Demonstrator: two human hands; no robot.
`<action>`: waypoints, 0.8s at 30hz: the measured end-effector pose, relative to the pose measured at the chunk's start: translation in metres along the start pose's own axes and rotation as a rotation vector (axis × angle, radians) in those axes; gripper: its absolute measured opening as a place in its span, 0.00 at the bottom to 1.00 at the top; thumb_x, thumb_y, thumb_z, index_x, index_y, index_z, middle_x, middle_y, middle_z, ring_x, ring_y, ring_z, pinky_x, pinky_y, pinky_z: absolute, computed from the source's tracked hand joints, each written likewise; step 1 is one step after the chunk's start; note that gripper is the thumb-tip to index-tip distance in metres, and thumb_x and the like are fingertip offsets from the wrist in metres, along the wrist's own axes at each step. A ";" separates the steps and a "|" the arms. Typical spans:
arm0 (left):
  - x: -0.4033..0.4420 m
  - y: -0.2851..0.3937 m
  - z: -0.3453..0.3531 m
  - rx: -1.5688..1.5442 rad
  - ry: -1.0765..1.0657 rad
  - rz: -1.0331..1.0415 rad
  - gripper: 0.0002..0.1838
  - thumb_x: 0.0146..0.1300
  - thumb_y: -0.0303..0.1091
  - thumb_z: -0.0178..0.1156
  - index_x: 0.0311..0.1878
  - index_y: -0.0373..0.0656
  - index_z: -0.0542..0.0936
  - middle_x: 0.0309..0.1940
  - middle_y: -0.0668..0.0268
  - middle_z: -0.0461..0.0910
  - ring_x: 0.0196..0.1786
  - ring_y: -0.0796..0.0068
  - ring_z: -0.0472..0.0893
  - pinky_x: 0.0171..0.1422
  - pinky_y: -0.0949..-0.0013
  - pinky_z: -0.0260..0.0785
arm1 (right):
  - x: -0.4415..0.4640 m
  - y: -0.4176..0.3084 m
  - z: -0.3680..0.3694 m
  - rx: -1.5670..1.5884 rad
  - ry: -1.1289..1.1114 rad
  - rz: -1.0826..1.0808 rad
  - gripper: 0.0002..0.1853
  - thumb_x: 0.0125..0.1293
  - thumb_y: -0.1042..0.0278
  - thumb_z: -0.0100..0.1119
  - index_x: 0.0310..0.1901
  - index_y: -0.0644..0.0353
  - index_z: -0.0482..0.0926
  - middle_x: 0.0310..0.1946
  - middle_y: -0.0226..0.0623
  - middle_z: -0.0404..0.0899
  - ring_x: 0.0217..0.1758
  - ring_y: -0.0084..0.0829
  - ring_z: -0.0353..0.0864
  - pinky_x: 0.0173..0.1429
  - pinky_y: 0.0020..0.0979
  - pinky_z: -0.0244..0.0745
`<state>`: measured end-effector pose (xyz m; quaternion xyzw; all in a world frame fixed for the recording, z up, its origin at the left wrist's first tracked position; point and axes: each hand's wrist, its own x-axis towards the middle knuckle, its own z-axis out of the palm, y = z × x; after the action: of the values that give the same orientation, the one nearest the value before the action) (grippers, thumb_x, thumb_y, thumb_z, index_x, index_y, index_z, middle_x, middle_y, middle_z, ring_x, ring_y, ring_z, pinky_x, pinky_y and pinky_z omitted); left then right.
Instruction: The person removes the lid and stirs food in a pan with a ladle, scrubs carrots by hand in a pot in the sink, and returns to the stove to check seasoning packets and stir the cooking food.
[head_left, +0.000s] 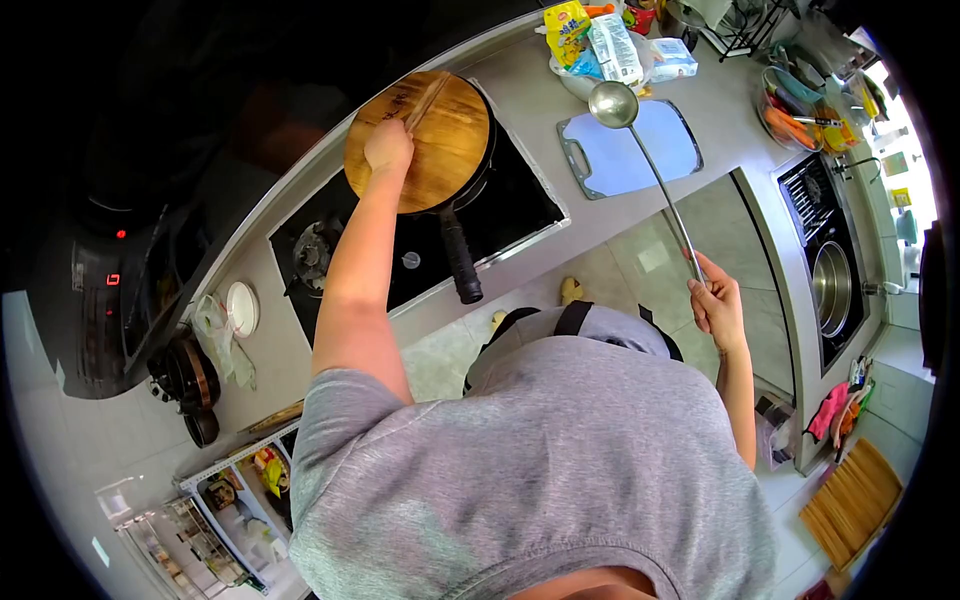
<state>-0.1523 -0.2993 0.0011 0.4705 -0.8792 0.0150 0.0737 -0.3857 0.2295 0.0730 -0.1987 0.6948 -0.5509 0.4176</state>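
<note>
Lid [455, 135]: held over the pan [461, 255] at eleven o'clock.
Left hand [389, 146]: lid's handle [429, 100] is gripped by curled fingers.
Ladle [613, 104]: pointed toward one o'clock.
Right hand [718, 303]: at three o'clock, ladle's stem is pinched between thumb and fingers.

The grey countertop [525, 85] carries a pale-blue cutting board [640, 150], a clear bowl [768, 98] towards the right end, and a round white dish [242, 308] beside a crumpled plastic bag [226, 345] at the left; on the black gas hob [520, 200] set into it stands a long-handled black pan [458, 250]
</note>
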 end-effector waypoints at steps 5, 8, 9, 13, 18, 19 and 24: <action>0.003 0.008 0.006 0.027 -0.087 -0.038 0.12 0.62 0.40 0.64 0.38 0.41 0.83 0.39 0.54 0.83 0.45 0.50 0.82 0.45 0.51 0.76 | 0.006 0.002 -0.014 0.029 -0.006 0.029 0.23 0.69 0.79 0.48 0.65 0.65 0.72 0.09 0.19 0.60 0.08 0.13 0.52 0.15 0.22 0.46; 0.003 0.009 0.008 0.029 -0.082 -0.053 0.11 0.62 0.40 0.64 0.38 0.42 0.84 0.38 0.54 0.84 0.44 0.50 0.83 0.44 0.51 0.76 | 0.011 0.011 -0.018 0.073 -0.015 0.044 0.22 0.70 0.78 0.47 0.65 0.65 0.72 0.09 0.19 0.60 0.08 0.13 0.52 0.15 0.22 0.47; 0.003 0.008 0.011 0.024 -0.086 -0.037 0.11 0.62 0.40 0.64 0.38 0.42 0.84 0.38 0.54 0.84 0.44 0.50 0.83 0.44 0.51 0.76 | 0.012 0.014 -0.020 0.068 -0.025 0.044 0.22 0.70 0.78 0.47 0.65 0.65 0.72 0.09 0.19 0.60 0.08 0.13 0.52 0.15 0.22 0.47; 0.001 0.011 0.009 0.010 -0.097 -0.040 0.11 0.63 0.40 0.64 0.40 0.42 0.84 0.39 0.55 0.84 0.44 0.51 0.83 0.44 0.51 0.76 | 0.011 0.021 -0.016 0.047 -0.008 0.074 0.22 0.69 0.76 0.49 0.65 0.63 0.73 0.11 0.20 0.62 0.09 0.13 0.54 0.16 0.22 0.47; 0.007 -0.003 0.016 -0.004 -0.123 -0.019 0.15 0.63 0.41 0.64 0.47 0.41 0.83 0.44 0.54 0.84 0.47 0.51 0.83 0.47 0.51 0.76 | 0.021 0.015 -0.018 0.009 -0.063 0.130 0.22 0.69 0.75 0.50 0.65 0.62 0.74 0.13 0.22 0.65 0.11 0.14 0.55 0.17 0.22 0.48; 0.008 -0.004 0.014 -0.020 -0.184 -0.018 0.16 0.63 0.41 0.64 0.49 0.41 0.83 0.45 0.54 0.84 0.48 0.50 0.82 0.48 0.51 0.75 | 0.025 0.015 -0.019 0.004 -0.087 0.142 0.22 0.69 0.75 0.50 0.65 0.62 0.74 0.13 0.23 0.65 0.11 0.14 0.56 0.17 0.21 0.48; -0.035 0.071 -0.079 -0.333 0.143 0.232 0.19 0.63 0.42 0.66 0.53 0.41 0.82 0.41 0.57 0.85 0.44 0.60 0.84 0.51 0.61 0.75 | 0.052 0.013 -0.024 -0.008 -0.213 0.145 0.23 0.69 0.74 0.51 0.65 0.62 0.73 0.15 0.24 0.66 0.13 0.14 0.57 0.18 0.21 0.51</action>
<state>-0.1829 -0.2235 0.0772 0.3450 -0.9104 -0.0887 0.2104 -0.4329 0.2096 0.0434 -0.2070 0.6613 -0.4923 0.5267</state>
